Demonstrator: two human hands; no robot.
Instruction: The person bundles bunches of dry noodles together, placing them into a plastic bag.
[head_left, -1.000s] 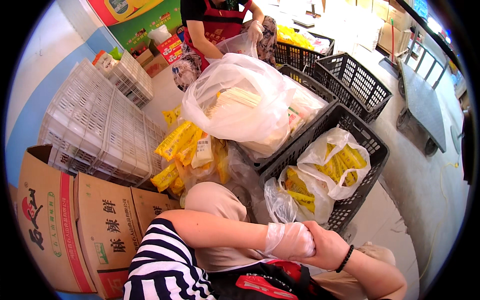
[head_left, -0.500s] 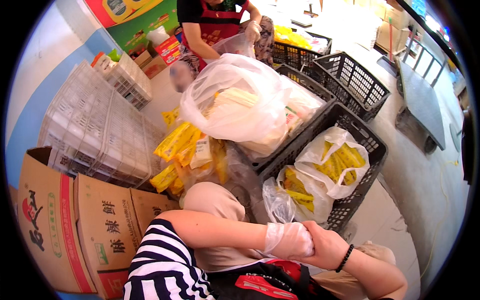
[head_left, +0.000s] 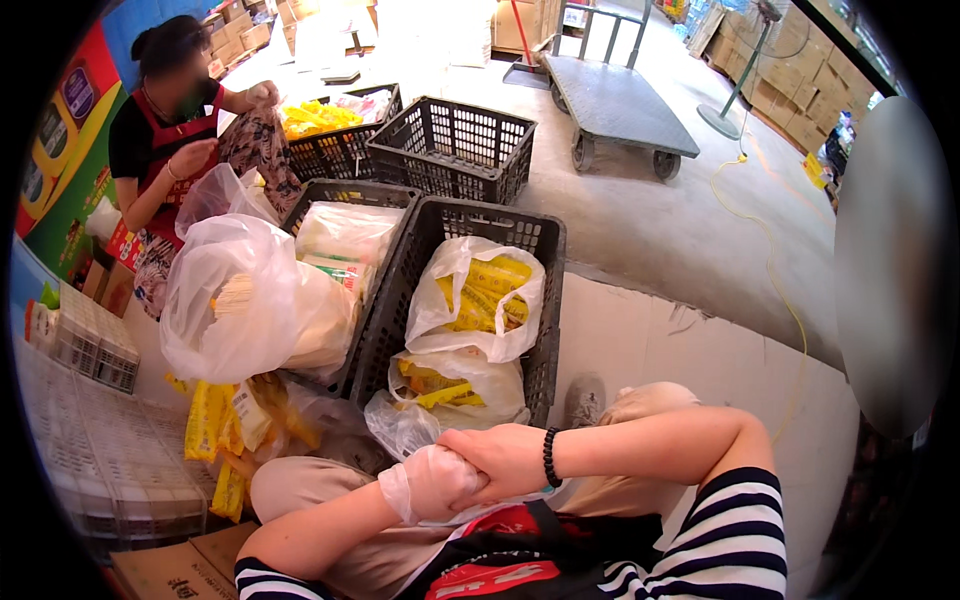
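My two hands meet in front of my lap. A thin clear plastic glove covers my left hand (head_left: 438, 484), which is curled closed; whatever its fingers hold, if anything, is hidden. My bare right hand (head_left: 508, 460), with a black beaded bracelet (head_left: 551, 458) at the wrist, is wrapped around the gloved hand. Just beyond them, a black plastic crate (head_left: 556, 290) contains two white plastic bags of yellow packets: the far bag (head_left: 428, 322) and the near bag (head_left: 500, 395). A crumpled clear bag (head_left: 400, 428) lies at its near end.
Left of it, another black crate (head_left: 408, 203) holds a large translucent bag (head_left: 225, 335) of pale sticks. Yellow packets (head_left: 208, 420) hang below. A co-worker (head_left: 165, 130) sits at the far left. Behind are an open crate (head_left: 450, 150), a flatbed trolley (head_left: 620, 105) and a yellow cord (head_left: 775, 260).
My view has swung to the right, bringing the trolley and a standing fan fully into sight. My hands stay clasped. The co-worker's hands have come up and apart, away from the bag.
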